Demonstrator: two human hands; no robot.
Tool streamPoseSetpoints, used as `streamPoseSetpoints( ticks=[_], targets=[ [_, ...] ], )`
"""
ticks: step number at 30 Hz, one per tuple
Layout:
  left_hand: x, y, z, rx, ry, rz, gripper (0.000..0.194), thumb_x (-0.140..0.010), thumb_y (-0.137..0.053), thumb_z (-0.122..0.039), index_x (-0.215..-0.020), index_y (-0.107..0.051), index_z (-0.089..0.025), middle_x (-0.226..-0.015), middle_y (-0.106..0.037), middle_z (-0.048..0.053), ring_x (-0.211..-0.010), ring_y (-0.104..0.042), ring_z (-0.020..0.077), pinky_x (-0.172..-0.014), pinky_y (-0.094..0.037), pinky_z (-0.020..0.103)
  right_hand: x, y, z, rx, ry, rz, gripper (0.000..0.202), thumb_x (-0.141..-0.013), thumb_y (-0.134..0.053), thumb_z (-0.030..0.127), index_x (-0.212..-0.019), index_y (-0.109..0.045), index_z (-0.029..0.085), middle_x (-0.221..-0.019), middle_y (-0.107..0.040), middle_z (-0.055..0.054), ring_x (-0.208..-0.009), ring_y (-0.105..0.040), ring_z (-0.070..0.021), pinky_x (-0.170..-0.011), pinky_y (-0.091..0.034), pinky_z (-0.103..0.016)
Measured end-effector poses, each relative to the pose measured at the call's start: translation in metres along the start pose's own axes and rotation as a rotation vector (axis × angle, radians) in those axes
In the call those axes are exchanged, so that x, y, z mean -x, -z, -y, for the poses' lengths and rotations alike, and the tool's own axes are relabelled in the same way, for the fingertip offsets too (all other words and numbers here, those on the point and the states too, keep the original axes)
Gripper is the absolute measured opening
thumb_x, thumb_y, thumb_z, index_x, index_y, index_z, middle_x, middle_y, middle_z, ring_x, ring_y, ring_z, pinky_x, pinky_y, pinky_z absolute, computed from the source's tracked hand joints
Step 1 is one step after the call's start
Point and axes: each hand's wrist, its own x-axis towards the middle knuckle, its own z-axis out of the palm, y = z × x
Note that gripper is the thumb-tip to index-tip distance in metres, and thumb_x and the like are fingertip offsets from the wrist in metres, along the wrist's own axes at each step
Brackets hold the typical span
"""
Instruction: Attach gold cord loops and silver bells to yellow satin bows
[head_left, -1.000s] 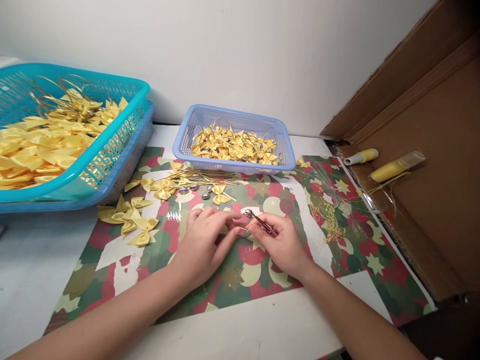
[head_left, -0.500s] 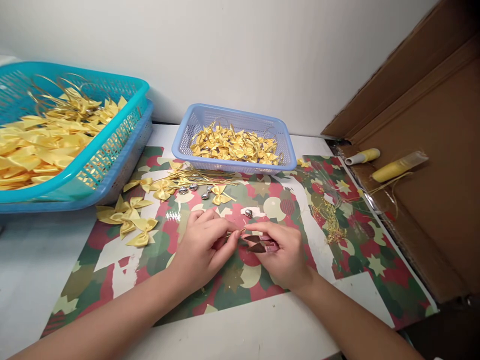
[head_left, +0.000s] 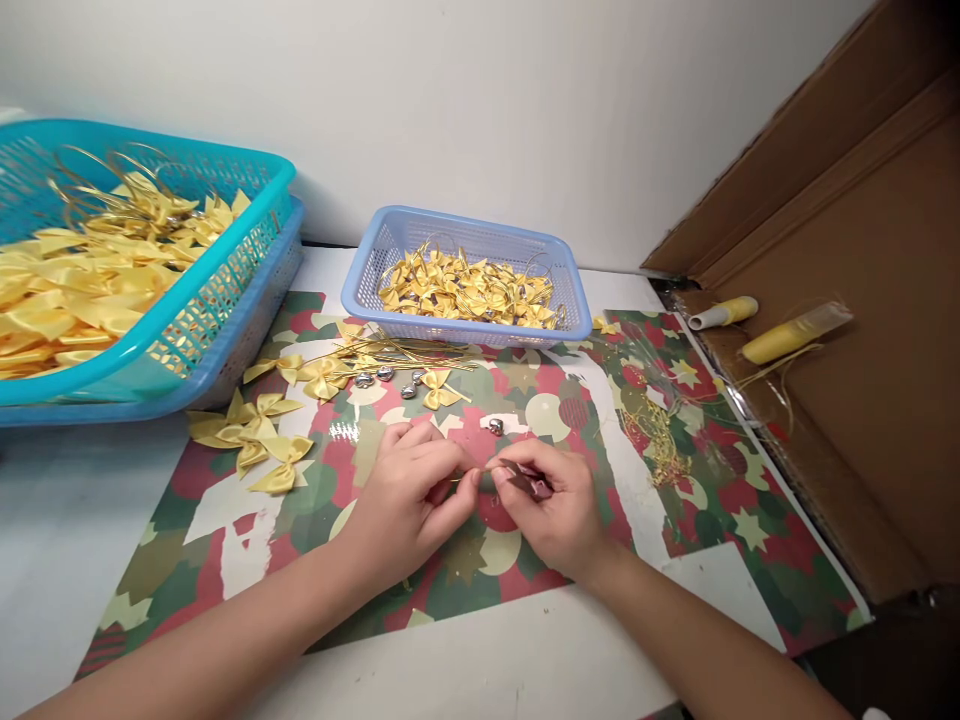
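My left hand (head_left: 420,485) is closed, thumb and forefinger pinching a thin gold cord (head_left: 455,480), most of which the fingers hide. Close against it, my right hand (head_left: 555,505) pinches at the cord's end with thumb and forefinger. Tucked in that same hand is a pair of small scissors (head_left: 538,487) with dark blades and a pinkish handle, partly covered by the fingers. A silver bell (head_left: 496,426) lies just beyond the fingertips. Farther back are a yellow ribbon bow (head_left: 439,389), several more bells (head_left: 409,391) and a bundle of straight gold cords (head_left: 405,355).
A blue basket (head_left: 465,330) holding bows with bells stands at the back. At left, a teal basket (head_left: 225,258) full of yellow bows sits in another blue one. Loose bows (head_left: 281,465) lie left, cord scraps (head_left: 660,445) right. Cardboard (head_left: 847,430) borders the right side.
My right thumb has come up to pinch beside the forefinger, and the scissors have turned further into the palm. The left hand has barely moved.
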Motion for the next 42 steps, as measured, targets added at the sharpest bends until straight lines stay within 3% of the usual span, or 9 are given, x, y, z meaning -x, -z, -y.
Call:
streamPoseSetpoints(
  ticks=[5,8,11,15,18,31,39,42],
  targets=[
    [0.000,0.002,0.000,0.151,0.128,0.024,0.025,-0.086,-0.042,-0.019,-0.062,-0.046,-0.021,-0.053,-0.047,-0.005,-0.055,-0.042,0.0133,-0.064,-0.036,0.031,-0.004,0.005,-0.007,-0.241,-0.222,-0.082,0.017,-0.085,-0.054,0.031,-0.074,-0.057,0.019,-0.053,-0.038,0.007,-0.045,-0.033,-0.0068,-0.042,-0.030,-0.019],
    [-0.001,0.003,0.001,0.224,0.181,0.018,0.025,-0.087,-0.042,-0.019,-0.063,-0.047,-0.020,-0.053,-0.042,-0.006,-0.051,-0.038,0.0116,-0.061,-0.036,0.029,-0.008,0.013,-0.010,-0.249,-0.239,-0.144,0.017,-0.086,-0.054,0.032,-0.075,-0.056,0.020,-0.052,-0.031,0.008,-0.043,-0.029,-0.0067,-0.041,-0.028,-0.020],
    [-0.002,0.002,0.000,0.233,0.184,0.017,0.025,-0.088,-0.044,-0.021,-0.064,-0.050,-0.020,-0.050,-0.035,-0.007,-0.049,-0.035,0.0111,-0.059,-0.035,0.028,-0.008,0.015,-0.007,-0.067,-0.122,-0.154,0.007,-0.082,-0.060,0.025,-0.077,-0.058,0.021,-0.051,-0.033,0.009,-0.042,-0.030,-0.0068,-0.041,-0.028,-0.021],
    [-0.002,0.002,-0.001,0.212,0.184,0.031,0.025,-0.089,-0.044,-0.023,-0.065,-0.052,-0.020,-0.053,-0.049,-0.005,-0.052,-0.043,0.0123,-0.061,-0.036,0.029,0.000,0.007,-0.002,0.205,0.186,-0.064,0.009,-0.076,-0.064,0.015,-0.075,-0.061,0.023,-0.051,-0.053,0.006,-0.041,-0.040,-0.0079,-0.042,-0.033,-0.022],
    [0.001,0.001,-0.002,0.153,0.141,0.026,0.023,-0.088,-0.044,-0.023,-0.068,-0.056,-0.021,-0.057,-0.057,-0.003,-0.055,-0.047,0.0138,-0.064,-0.038,0.030,0.004,0.003,-0.004,0.274,0.249,-0.037,0.011,-0.078,-0.061,0.013,-0.077,-0.063,0.023,-0.055,-0.063,0.004,-0.043,-0.050,-0.0099,-0.045,-0.039,-0.023],
    [0.004,-0.003,0.001,0.053,0.005,-0.046,0.020,-0.088,-0.047,-0.019,-0.082,-0.066,-0.022,-0.060,-0.064,-0.002,-0.058,-0.051,0.0149,-0.064,-0.035,0.032,0.003,0.003,-0.007,0.205,0.107,0.011,0.016,-0.078,-0.059,0.009,-0.085,-0.064,0.022,-0.067,-0.070,0.002,-0.053,-0.060,-0.0117,-0.049,-0.044,-0.023],
    [0.006,-0.006,0.002,0.010,-0.032,-0.054,0.022,-0.088,-0.045,-0.017,-0.080,-0.065,-0.021,-0.060,-0.064,-0.002,-0.058,-0.048,0.0152,-0.063,-0.033,0.031,0.003,0.004,-0.008,0.189,0.058,0.050,0.012,-0.079,-0.057,0.010,-0.081,-0.062,0.021,-0.061,-0.061,0.003,-0.048,-0.051,-0.0096,-0.047,-0.039,-0.022],
    [0.004,-0.005,0.002,0.016,-0.027,-0.059,0.021,-0.088,-0.047,-0.016,-0.080,-0.066,-0.020,-0.060,-0.063,-0.002,-0.058,-0.048,0.0146,-0.062,-0.033,0.030,0.001,0.003,-0.006,0.096,-0.059,0.113,0.007,-0.082,-0.056,0.015,-0.078,-0.058,0.020,-0.058,-0.054,0.005,-0.048,-0.045,-0.0088,-0.047,-0.036,-0.022]
  ],
)
